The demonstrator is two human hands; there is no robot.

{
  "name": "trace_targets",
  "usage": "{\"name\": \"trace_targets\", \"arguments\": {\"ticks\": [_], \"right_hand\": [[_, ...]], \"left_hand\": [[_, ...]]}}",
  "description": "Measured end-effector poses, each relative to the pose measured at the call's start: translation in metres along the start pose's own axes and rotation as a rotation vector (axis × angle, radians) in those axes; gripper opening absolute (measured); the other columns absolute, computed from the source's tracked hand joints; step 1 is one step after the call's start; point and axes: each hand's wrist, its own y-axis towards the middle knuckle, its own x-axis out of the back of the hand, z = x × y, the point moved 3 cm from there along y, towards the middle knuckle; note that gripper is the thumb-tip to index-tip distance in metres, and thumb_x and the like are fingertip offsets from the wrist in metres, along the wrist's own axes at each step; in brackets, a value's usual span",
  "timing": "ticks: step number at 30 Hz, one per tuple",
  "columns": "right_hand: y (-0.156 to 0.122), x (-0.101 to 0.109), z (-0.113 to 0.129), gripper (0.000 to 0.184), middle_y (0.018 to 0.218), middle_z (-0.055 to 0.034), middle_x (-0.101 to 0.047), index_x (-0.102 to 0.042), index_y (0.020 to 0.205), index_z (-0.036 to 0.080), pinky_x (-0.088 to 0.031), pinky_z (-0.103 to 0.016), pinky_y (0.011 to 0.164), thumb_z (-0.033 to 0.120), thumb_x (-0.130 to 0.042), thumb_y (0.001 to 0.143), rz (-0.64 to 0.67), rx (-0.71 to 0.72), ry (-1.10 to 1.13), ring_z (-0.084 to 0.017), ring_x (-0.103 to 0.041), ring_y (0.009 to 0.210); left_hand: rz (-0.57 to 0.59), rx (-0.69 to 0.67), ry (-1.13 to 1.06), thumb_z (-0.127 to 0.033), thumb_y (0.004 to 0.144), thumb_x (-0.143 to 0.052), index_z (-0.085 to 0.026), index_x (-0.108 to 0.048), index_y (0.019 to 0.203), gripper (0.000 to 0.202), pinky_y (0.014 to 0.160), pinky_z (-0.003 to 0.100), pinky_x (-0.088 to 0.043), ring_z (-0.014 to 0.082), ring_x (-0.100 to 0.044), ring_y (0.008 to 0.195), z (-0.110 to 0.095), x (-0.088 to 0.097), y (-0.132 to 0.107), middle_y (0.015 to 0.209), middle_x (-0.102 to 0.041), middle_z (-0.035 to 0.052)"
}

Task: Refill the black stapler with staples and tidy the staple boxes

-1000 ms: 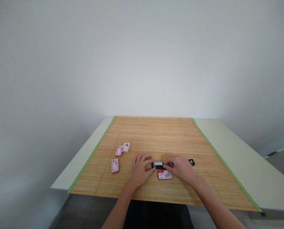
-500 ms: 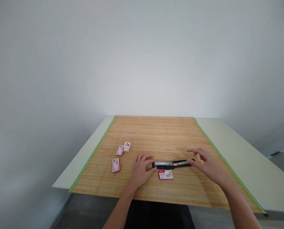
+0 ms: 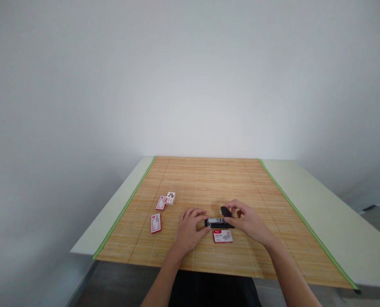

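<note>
A black stapler [image 3: 217, 223] lies lengthwise on the bamboo mat, its silvery inner parts showing. My left hand [image 3: 190, 230] is at its left end, with thumb and forefinger on either side of the base. At the right end, my right hand [image 3: 246, 219] grips the stapler's black top arm [image 3: 225, 211] between thumb and fingers, holding it raised at an angle over the base. Part of that arm is hidden behind my fingers. Just in front of the stapler lies a red-and-white staple box [image 3: 223, 236].
To the left, a small white box [image 3: 170, 198] touches a red-and-white box [image 3: 161, 203]. Another such box [image 3: 156, 223] lies nearer me. The bamboo mat [image 3: 209, 179] with green edging covers the middle of a white table [image 3: 318, 200], which meets a wall behind.
My right hand has moved left, swinging the stapler's top arm up from lying flat on the right to a raised angle over the base. My left hand has hardly moved.
</note>
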Motion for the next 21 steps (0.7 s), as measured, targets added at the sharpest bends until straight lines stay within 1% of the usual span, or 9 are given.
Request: {"name": "trace_targets", "arguments": {"ticks": [2, 3, 5, 7, 10, 14, 16, 18, 21], "right_hand": [[0.01, -0.022, 0.014, 0.024, 0.103, -0.0039, -0.069, -0.072, 0.103, 0.024, -0.047, -0.034, 0.089, 0.022, -0.075, 0.079, 0.051, 0.087, -0.12, -0.023, -0.061, 0.101], [0.014, -0.032, 0.017, 0.024, 0.103, -0.004, -0.069, -0.073, 0.1, 0.023, -0.046, -0.035, 0.092, 0.018, -0.075, 0.077, 0.066, 0.11, -0.167, -0.024, -0.06, 0.103], [0.016, -0.043, 0.02, 0.025, 0.102, -0.0042, -0.069, -0.073, 0.097, 0.023, -0.045, -0.036, 0.094, 0.013, -0.074, 0.075, 0.076, 0.126, -0.223, -0.024, -0.06, 0.105], [0.016, -0.045, 0.018, 0.025, 0.102, -0.0042, -0.07, -0.074, 0.099, 0.024, -0.044, -0.036, 0.095, 0.014, -0.074, 0.075, 0.079, 0.123, -0.24, -0.025, -0.06, 0.105], [0.012, -0.036, 0.009, 0.024, 0.102, -0.0045, -0.07, -0.076, 0.101, 0.024, -0.046, -0.034, 0.091, 0.018, -0.073, 0.078, 0.063, 0.098, -0.241, -0.023, -0.062, 0.101], [0.006, -0.017, -0.017, 0.034, 0.102, -0.0052, -0.069, -0.074, 0.115, 0.024, -0.047, -0.032, 0.079, 0.029, -0.073, 0.081, -0.118, -0.012, -0.235, -0.021, -0.062, 0.088], [0.002, -0.013, -0.034, 0.043, 0.091, -0.0038, -0.068, -0.072, 0.125, 0.023, -0.046, -0.032, 0.071, 0.039, -0.072, 0.084, -0.195, -0.09, -0.17, -0.02, -0.06, 0.078], [-0.003, -0.013, -0.049, 0.051, 0.076, -0.0006, -0.063, -0.07, 0.129, 0.022, -0.045, -0.031, 0.063, 0.05, -0.069, 0.087, -0.225, -0.16, -0.055, -0.019, -0.056, 0.068], [-0.011, -0.019, -0.061, 0.059, 0.07, 0.0017, -0.056, -0.069, 0.134, 0.021, -0.044, -0.03, 0.061, 0.059, -0.067, 0.088, -0.271, -0.2, 0.115, -0.018, -0.053, 0.065]], "left_hand": [[0.0, -0.002, -0.004, -0.038, 0.088, -0.077, -0.04, -0.072, 0.122, 0.034, 0.114, 0.048, -0.033, 0.0268, -0.048, 0.133, 0.0, 0.0, 0.0, 0.138, -0.064, -0.0035], [0.001, -0.003, -0.007, -0.037, 0.088, -0.077, -0.04, -0.072, 0.122, 0.034, 0.115, 0.048, -0.033, 0.027, -0.048, 0.133, 0.001, -0.001, 0.0, 0.137, -0.065, -0.0032], [0.003, -0.008, -0.011, -0.037, 0.089, -0.076, -0.039, -0.073, 0.122, 0.033, 0.115, 0.049, -0.033, 0.0274, -0.048, 0.134, 0.002, -0.002, 0.0, 0.136, -0.065, -0.0025], [0.001, -0.016, -0.007, -0.037, 0.089, -0.076, -0.039, -0.072, 0.122, 0.033, 0.116, 0.048, -0.034, 0.0273, -0.048, 0.134, 0.003, -0.003, 0.0, 0.137, -0.065, -0.0022], [-0.035, -0.013, 0.011, -0.038, 0.092, -0.072, -0.038, -0.068, 0.13, 0.038, 0.115, 0.049, -0.036, 0.0274, -0.049, 0.133, 0.003, -0.005, -0.001, 0.14, -0.061, 0.0001], [-0.123, 0.019, 0.017, -0.039, 0.1, -0.059, -0.033, -0.057, 0.145, 0.046, 0.111, 0.05, -0.041, 0.0283, -0.054, 0.127, -0.004, -0.002, -0.006, 0.137, -0.059, 0.0065], [-0.092, -0.024, 0.001, -0.04, 0.099, -0.059, -0.034, -0.054, 0.147, 0.048, 0.109, 0.048, -0.044, 0.0282, -0.056, 0.123, -0.015, -0.002, -0.009, 0.133, -0.061, 0.0069], [-0.017, -0.087, -0.012, -0.043, 0.094, -0.065, -0.035, -0.052, 0.148, 0.056, 0.107, 0.047, -0.044, 0.0286, -0.056, 0.122, -0.029, -0.005, -0.011, 0.132, -0.061, 0.0065], [0.085, -0.156, 0.005, -0.045, 0.085, -0.074, -0.034, -0.051, 0.147, 0.067, 0.105, 0.046, -0.043, 0.0297, -0.057, 0.119, -0.048, -0.014, -0.013, 0.128, -0.064, 0.0059]]}}
